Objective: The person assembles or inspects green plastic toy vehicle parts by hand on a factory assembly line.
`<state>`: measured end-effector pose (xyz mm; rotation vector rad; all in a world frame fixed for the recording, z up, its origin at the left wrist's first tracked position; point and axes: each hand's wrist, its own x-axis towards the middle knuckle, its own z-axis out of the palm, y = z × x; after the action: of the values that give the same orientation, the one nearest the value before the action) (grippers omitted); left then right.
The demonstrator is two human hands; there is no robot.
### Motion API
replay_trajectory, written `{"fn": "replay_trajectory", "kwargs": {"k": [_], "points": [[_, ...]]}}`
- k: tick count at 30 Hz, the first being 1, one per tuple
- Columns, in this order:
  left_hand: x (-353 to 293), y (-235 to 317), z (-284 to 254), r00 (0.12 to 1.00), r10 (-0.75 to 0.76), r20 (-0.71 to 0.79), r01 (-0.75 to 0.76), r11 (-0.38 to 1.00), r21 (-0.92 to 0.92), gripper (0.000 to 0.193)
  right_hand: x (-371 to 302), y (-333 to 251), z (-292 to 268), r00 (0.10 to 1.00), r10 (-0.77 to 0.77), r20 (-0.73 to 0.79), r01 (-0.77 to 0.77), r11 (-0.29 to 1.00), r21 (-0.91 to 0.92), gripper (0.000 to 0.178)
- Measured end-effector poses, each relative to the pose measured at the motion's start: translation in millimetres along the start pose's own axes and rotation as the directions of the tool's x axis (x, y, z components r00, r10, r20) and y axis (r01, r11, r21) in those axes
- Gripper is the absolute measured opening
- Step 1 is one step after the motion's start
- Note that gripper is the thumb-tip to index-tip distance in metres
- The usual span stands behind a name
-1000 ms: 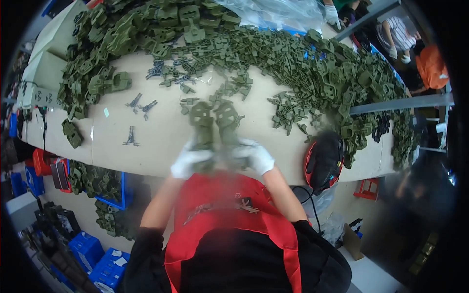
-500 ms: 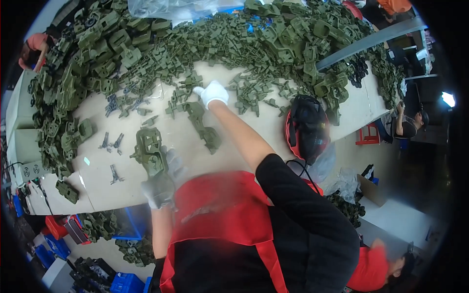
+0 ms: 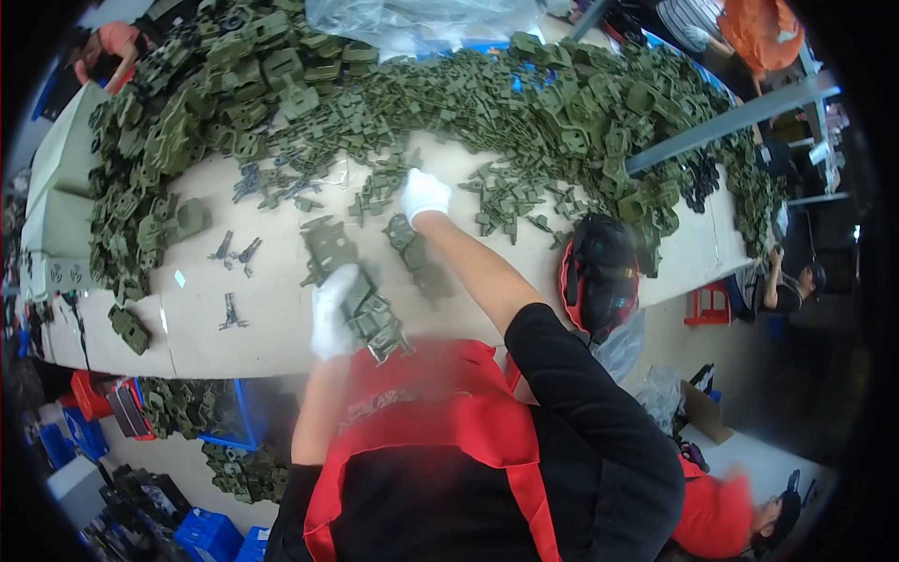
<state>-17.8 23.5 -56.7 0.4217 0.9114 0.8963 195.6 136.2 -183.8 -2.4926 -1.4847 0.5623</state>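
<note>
My left hand (image 3: 332, 314), in a white glove, grips a long green plastic toy vehicle body (image 3: 330, 248) in front of my red apron. The body lies slanted, its near end beside the apron. My right hand (image 3: 427, 195), also gloved, reaches forward to the near edge of the small green plastic parts (image 3: 379, 183). Its fingers are curled together, and whatever they hold is hidden. Below the right wrist a second long green part (image 3: 407, 244) rests on the table. Several small grey parts (image 3: 229, 311) lie left of the held body.
A heap of green plastic parts (image 3: 440, 94) arcs across the far side of the table (image 3: 267, 328). A black and red bag (image 3: 599, 276) sits at the right, near a grey metal bar (image 3: 735, 122). Other people work around. Blue crates (image 3: 208, 536) stand on the floor at lower left.
My left hand has turned the vehicle body to a slant, its near end now toward the right. The right hand stays by the small parts. The whole view has shifted slightly.
</note>
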Motion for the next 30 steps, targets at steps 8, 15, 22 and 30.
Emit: {"fn": "replay_trajectory", "kwargs": {"k": [8, 15, 22, 30], "points": [[-15, 2, -7, 0.980, 0.145, -0.139, -0.150, 0.989, -0.020, 0.053, -119, -27, -131, 0.842, -0.463, 0.276, 0.028, 0.549, 0.835, 0.035], [-30, -2, 16, 0.958, 0.283, -0.040, -0.278, 0.956, 0.095, 0.045, -178, -56, -160, 0.892, -0.434, 0.130, 0.328, 0.817, 0.473, 0.023], [-35, -3, 17, 0.931, 0.364, -0.003, -0.356, 0.914, 0.196, 0.040, -187, -68, -171, 0.746, -0.665, 0.034, 0.663, 0.747, 0.049, 0.020], [-39, -12, 25, 0.910, 0.414, -0.010, -0.398, 0.881, 0.257, 0.043, -194, -63, -152, 0.862, -0.477, -0.172, 0.507, 0.803, 0.314, 0.018]]}}
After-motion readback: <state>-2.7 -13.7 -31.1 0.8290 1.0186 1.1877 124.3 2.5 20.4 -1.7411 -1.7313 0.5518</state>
